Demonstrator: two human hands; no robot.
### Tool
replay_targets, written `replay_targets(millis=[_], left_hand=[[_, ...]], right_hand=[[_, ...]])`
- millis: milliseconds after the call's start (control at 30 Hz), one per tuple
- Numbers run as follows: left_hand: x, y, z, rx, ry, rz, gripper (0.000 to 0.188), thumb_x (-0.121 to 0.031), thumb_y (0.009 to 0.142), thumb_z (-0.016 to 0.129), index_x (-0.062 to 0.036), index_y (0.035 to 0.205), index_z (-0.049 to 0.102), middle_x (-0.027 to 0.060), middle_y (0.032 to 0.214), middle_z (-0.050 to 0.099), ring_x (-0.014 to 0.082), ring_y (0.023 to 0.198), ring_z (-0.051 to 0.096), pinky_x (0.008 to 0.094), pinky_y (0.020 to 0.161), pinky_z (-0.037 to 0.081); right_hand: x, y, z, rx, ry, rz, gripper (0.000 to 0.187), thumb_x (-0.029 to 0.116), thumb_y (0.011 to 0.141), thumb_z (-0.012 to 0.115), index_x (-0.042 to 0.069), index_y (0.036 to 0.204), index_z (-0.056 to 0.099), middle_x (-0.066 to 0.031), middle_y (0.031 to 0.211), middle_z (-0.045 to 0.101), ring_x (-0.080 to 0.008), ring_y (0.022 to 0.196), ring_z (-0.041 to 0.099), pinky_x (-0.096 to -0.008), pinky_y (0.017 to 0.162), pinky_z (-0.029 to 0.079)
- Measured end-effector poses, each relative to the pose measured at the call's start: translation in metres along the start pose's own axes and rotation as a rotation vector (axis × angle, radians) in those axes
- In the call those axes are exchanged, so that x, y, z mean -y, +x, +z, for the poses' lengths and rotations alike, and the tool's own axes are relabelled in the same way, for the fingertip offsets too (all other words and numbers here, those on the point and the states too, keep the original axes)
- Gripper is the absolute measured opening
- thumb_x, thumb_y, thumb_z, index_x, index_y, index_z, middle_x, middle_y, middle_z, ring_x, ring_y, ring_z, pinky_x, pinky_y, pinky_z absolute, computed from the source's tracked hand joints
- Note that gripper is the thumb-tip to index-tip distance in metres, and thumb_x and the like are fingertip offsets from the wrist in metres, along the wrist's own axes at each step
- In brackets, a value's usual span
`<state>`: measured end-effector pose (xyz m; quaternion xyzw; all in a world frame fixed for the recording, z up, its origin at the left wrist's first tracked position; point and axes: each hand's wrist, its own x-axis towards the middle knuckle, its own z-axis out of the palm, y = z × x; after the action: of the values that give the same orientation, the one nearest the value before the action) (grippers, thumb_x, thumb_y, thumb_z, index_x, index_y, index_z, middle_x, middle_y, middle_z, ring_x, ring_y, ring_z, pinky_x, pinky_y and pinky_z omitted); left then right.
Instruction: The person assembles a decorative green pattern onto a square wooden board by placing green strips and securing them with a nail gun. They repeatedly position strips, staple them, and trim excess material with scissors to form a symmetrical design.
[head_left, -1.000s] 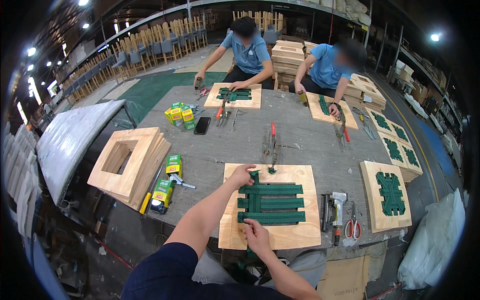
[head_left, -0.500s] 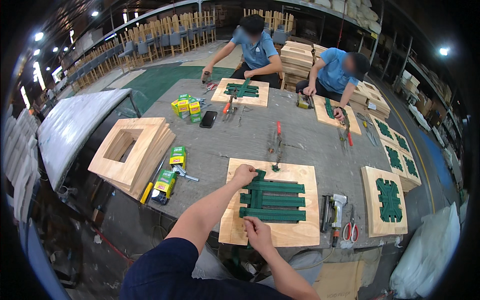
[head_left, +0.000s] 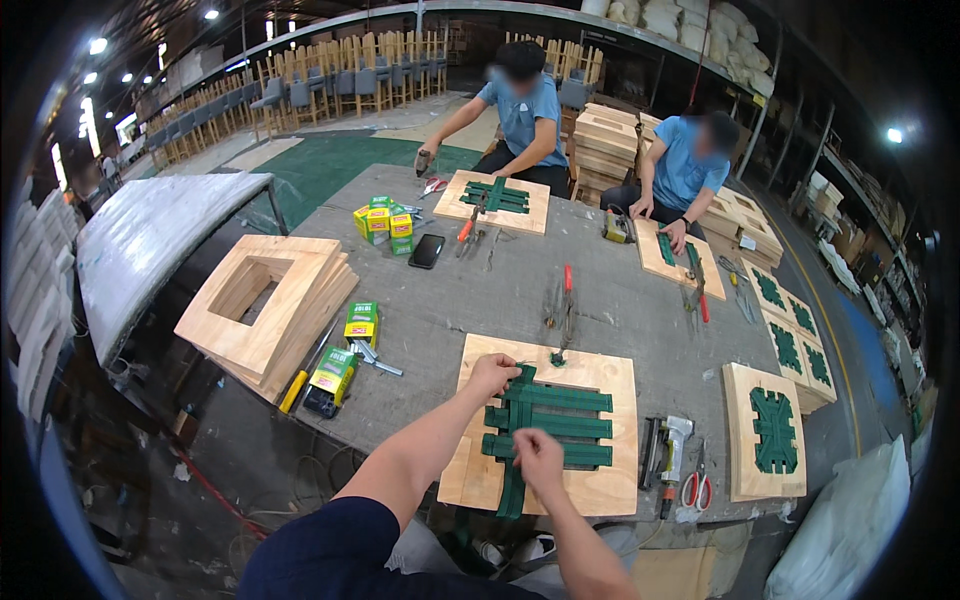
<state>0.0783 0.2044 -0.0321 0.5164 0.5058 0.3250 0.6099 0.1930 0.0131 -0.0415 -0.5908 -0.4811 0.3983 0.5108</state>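
Observation:
A square wooden frame [head_left: 600, 371] lies before me, its opening crossed by several flat green webbing straps [head_left: 570, 427]. A lengthwise green webbing strap [head_left: 512, 492] crosses them at their left side and runs down over the frame's near part. At the far end of that strap, my left hand [head_left: 494, 376] is closed in a pinch on it. My right hand [head_left: 540, 458] is over the lower bands, fingers curled beside the lengthwise strap; whether anything is between them is hidden. A red-handled clamp [head_left: 567, 290] stands at the frame's far edge.
Right of the frame lie a staple gun [head_left: 676, 440] and red-handled scissors [head_left: 697, 488], beside a webbed frame [head_left: 738, 430]. Bare frames [head_left: 200, 330] are stacked left, near staple boxes [head_left: 361, 322]. A phone [head_left: 427, 251] lies farther off. Two co-workers [head_left: 530, 115] handle similar frames across the table.
My right hand has moved up and right from the frame's near edge onto the bands. More of the lengthwise strap now shows below them. My left hand stays at the far end.

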Motion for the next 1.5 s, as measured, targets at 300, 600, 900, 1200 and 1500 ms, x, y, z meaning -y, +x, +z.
replay_targets(millis=[300,600,900,1200,1500], left_hand=[[0.000,0.002,0.006,-0.015,-0.122,0.034,0.021,-0.011,0.090,0.077,-0.0043,0.107,0.068,0.0031,0.080,0.067,0.0097,0.051,0.057,0.0263,0.043,0.046],[-0.003,0.001,0.006,0.011,-0.100,0.018,0.026,-0.007,0.090,0.074,-0.0081,0.115,0.064,0.0031,0.086,0.066,0.0093,0.058,0.059,0.0266,0.047,0.048],[0.014,-0.010,0.010,-0.069,0.381,0.365,0.017,-0.008,0.094,0.071,-0.0024,0.110,0.072,0.0081,0.110,0.056,0.0158,0.074,0.065,0.0322,0.057,0.057],[0.016,-0.007,0.014,-0.126,0.095,0.296,0.029,0.000,0.097,0.059,-0.0044,0.125,0.067,0.0124,0.116,0.060,0.0205,0.083,0.068,0.0324,0.067,0.059],[0.019,-0.003,0.002,-0.278,-0.389,0.129,0.037,0.010,0.095,0.041,-0.0026,0.125,0.059,0.0122,0.115,0.061,0.0164,0.077,0.068,0.0306,0.059,0.059]], right_hand=[[0.008,0.130,-0.010,-0.168,-0.194,-0.064,0.017,0.006,0.095,0.068,0.002,0.111,0.067,-0.0092,0.095,0.074,-0.0172,0.074,0.072,-0.0319,0.066,0.056],[-0.008,0.141,-0.011,-0.115,-0.351,-0.174,0.016,0.003,0.091,0.070,0.002,0.107,0.071,-0.0139,0.098,0.073,-0.0257,0.085,0.073,-0.0359,0.075,0.057],[-0.003,0.141,-0.015,-0.111,-0.479,-0.297,0.012,0.007,0.089,0.073,0.003,0.101,0.073,-0.0146,0.104,0.068,-0.0303,0.087,0.069,-0.0383,0.080,0.056],[-0.003,0.164,-0.017,-0.037,-0.672,-0.186,0.013,0.013,0.089,0.073,0.003,0.098,0.074,-0.0169,0.093,0.070,-0.0356,0.085,0.069,-0.0423,0.078,0.055],[-0.005,0.177,-0.008,-0.048,-0.784,-0.007,0.014,0.015,0.087,0.075,0.004,0.096,0.075,-0.0169,0.098,0.071,-0.0341,0.093,0.069,-0.0431,0.085,0.054]])
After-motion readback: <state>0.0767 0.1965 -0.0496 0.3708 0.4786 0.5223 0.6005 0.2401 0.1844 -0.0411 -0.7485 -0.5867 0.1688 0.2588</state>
